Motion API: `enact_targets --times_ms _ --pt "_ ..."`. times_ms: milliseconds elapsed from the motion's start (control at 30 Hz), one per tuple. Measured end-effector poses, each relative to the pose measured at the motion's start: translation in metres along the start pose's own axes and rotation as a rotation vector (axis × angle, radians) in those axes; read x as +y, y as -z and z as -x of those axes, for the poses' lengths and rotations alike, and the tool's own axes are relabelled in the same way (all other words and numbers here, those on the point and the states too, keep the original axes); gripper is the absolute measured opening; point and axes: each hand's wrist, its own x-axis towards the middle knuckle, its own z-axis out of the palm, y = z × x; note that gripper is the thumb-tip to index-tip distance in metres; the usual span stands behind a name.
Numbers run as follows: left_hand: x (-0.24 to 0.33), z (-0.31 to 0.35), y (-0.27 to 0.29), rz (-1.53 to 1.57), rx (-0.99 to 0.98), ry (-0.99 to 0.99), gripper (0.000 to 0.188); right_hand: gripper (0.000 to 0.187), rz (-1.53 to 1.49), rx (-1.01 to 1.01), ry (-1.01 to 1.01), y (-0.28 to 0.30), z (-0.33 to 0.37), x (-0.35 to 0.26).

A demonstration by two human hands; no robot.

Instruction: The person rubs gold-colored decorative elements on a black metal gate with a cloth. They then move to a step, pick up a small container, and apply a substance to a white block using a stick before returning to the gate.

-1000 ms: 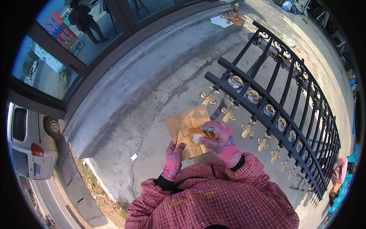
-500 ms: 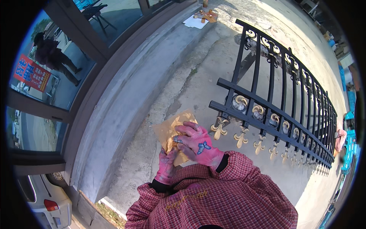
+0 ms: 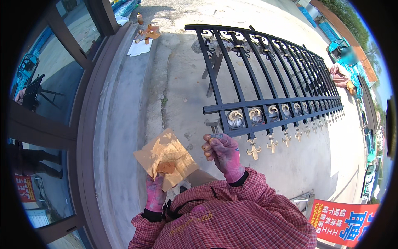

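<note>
My left hand (image 3: 155,193), in a pink glove, grips the lower edge of a square tan sheet (image 3: 146,154) smeared with gold. On the sheet's middle, just above my fingers, lies a brownish-orange patch or lump (image 3: 166,167); its kind is unclear. My right hand (image 3: 226,155), gloved in pink too, is raised to the right of the sheet, apart from it. Its fingers are curled together with gold-stained tips, and whatever they pinch is hidden. Beyond it stands a black metal fence panel (image 3: 248,104) with gold scrolls and gold fleur-de-lis tips (image 3: 253,149), not touched by either hand.
A concrete step (image 3: 112,124) runs along glass doors on the left. At its far end are a white sheet (image 3: 139,47), small brown containers (image 3: 146,40) and a bottle (image 3: 140,18). A red sign (image 3: 344,220) stands at lower right. Another person (image 3: 342,74) sits at far right.
My hands have parted: the right has come off the sheet to the right, while the left keeps hold of it. The sheet is spread wider, showing the brownish patch. The view has turned rightward.
</note>
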Motion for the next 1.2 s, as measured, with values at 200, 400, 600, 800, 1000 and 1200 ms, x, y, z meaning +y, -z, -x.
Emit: enact_targets --times_ms 200,400,600,800,1000,1200 --pt "0.033 -0.074 0.012 -0.063 -0.03 -0.068 0.053 0.046 -0.973 -0.217 -0.148 0.032 -0.088 -0.01" --pt "0.085 -0.137 0.017 -0.041 -0.006 0.01 0.054 0.044 -1.194 0.051 -0.136 -0.007 -0.143 -0.041" --pt "0.139 -0.225 0.007 -0.229 -0.136 0.043 0.06 0.012 -0.953 -0.001 0.191 0.003 -0.18 -0.024" --pt "0.191 -0.313 -0.004 -0.289 -0.363 0.11 0.058 0.043 -1.029 0.105 0.219 0.0 -0.218 0.03" --pt "0.217 -0.386 -0.051 -0.331 -0.398 0.175 0.058 0.034 -1.307 0.352 0.065 0.04 -0.286 0.13" --pt "0.217 -0.446 -0.102 -0.373 -0.373 0.132 0.055 0.023 -1.442 0.988 0.285 0.085 -0.361 0.194"
